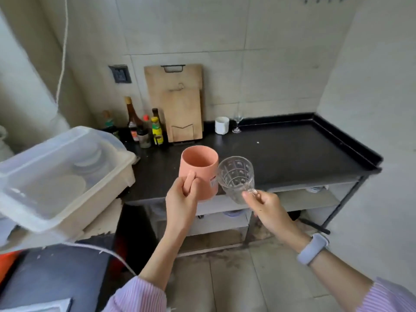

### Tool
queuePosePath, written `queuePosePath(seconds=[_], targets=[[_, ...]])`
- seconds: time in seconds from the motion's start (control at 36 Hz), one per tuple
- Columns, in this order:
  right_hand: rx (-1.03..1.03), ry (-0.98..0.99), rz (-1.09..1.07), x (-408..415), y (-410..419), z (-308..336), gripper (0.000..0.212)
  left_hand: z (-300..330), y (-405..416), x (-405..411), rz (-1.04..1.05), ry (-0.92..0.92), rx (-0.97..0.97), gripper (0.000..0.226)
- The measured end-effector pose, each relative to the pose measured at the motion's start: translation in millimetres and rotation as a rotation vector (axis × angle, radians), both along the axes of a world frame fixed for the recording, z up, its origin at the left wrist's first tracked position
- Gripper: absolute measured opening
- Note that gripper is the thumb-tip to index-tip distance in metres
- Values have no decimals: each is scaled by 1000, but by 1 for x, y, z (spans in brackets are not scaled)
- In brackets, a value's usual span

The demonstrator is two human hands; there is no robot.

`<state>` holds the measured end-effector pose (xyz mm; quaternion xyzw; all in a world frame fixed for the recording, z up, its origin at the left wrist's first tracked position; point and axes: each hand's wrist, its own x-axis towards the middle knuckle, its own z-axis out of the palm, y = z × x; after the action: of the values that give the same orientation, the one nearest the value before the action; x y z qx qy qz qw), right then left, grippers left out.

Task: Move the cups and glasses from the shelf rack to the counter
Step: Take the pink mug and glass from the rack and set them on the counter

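Note:
My left hand [182, 201] grips the handle of a salmon-pink mug [199, 170], held upright in the air above the front edge of the black counter [292, 152]. My right hand [266, 209] holds a clear patterned glass mug [236, 176] by its handle, tilted toward me, touching or almost touching the pink mug. At the back of the counter stand a white cup [222, 125] and a small wine glass [237, 122]. The shelf rack is not recognisable in this view.
Two wooden cutting boards [177, 102] lean on the tiled wall. Several sauce bottles [144, 129] crowd the counter's back left. A plastic dish bin with a clear lid [60, 176] sits at the left. Open shelves [304, 199] lie under the counter.

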<state>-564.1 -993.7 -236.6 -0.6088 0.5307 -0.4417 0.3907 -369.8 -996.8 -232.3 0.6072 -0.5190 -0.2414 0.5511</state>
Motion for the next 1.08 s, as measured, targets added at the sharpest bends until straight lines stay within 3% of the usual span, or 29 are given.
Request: queuePosePath(seconds=[0.17, 0.42, 0.56, 0.81, 0.94, 1.03, 1.08], targets=[[73, 20, -124, -22, -85, -6, 44, -11, -111, -23, -114, -28, 21, 26], [247, -11, -258, -72, -186, -40, 48, -50, -234, -84, -291, 68, 158, 26], [328, -122, -319, -107, -259, -68, 39, -75, -300, -121, -368, 149, 241, 20], [417, -94, -289, -178, -425, -124, 34, -121, -454, -194, -316, 223, 348, 26], [387, -49, -289, -209, -513, -155, 34, -155, -531, -227, -253, 245, 395, 48], [402, -53, -274, -221, -557, -170, 34, -175, -568, -241, -226, 271, 425, 33], [417, -45, -260, -226, -582, -179, 33, -187, -591, -247, -223, 287, 447, 35]])
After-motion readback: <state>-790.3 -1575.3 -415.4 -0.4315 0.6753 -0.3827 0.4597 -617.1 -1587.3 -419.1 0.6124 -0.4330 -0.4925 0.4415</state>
